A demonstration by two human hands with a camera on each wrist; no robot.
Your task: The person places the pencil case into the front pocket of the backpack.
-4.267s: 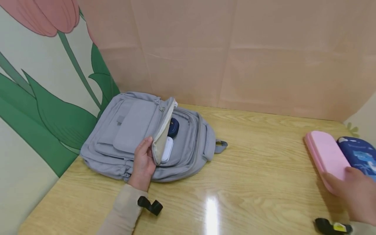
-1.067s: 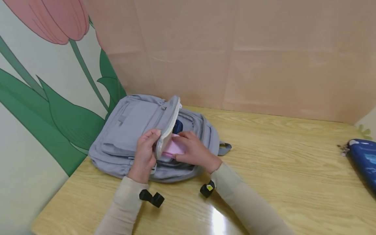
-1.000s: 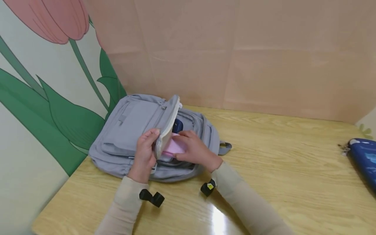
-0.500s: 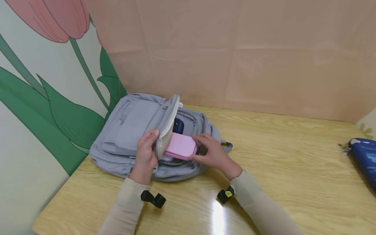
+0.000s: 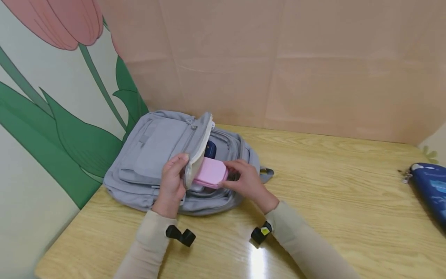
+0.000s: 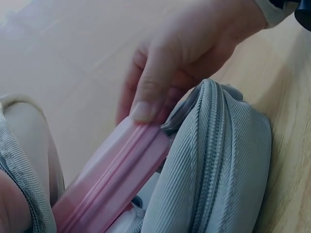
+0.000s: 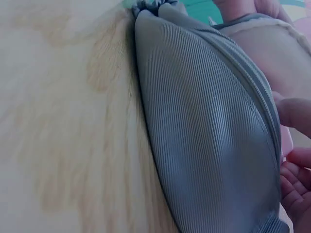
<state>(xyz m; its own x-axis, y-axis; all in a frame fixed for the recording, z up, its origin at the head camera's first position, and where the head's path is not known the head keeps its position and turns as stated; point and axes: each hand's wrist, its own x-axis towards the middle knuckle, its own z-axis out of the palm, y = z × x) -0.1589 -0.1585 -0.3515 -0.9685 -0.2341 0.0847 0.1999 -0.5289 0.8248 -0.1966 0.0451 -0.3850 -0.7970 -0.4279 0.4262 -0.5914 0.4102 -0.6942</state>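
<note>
A grey backpack [image 5: 150,151] lies on the table with its front pocket unzipped. My left hand [image 5: 172,182] pinches the edge of the pocket flap [image 5: 196,159] and holds it up. With thumb and fingers, my right hand [image 5: 249,180] grips the outer end of a pink pencil case [image 5: 210,171], whose other end is hidden under the flap. The left wrist view shows the thumb on the corner of this pink case [image 6: 112,179], between the pocket's two sides. Beside it in the pocket sits a small dark blue case [image 5: 210,150]. A white item [image 5: 198,188] shows partly beneath the pink case.
A dark blue zip case [image 5: 430,190] with a printed picture lies at the table's right edge, its zip charm [image 5: 405,176] toward the bag. Behind the wooden table [image 5: 331,201] hangs a pinkish-beige cloth [image 5: 278,69]. A tulip-painted wall [image 5: 69,116] borders the left side.
The right hand has brought the pink pencil case from the far right into the pocket. It slid partly back out, then slightly inward again. The left hand keeps holding the flap.
</note>
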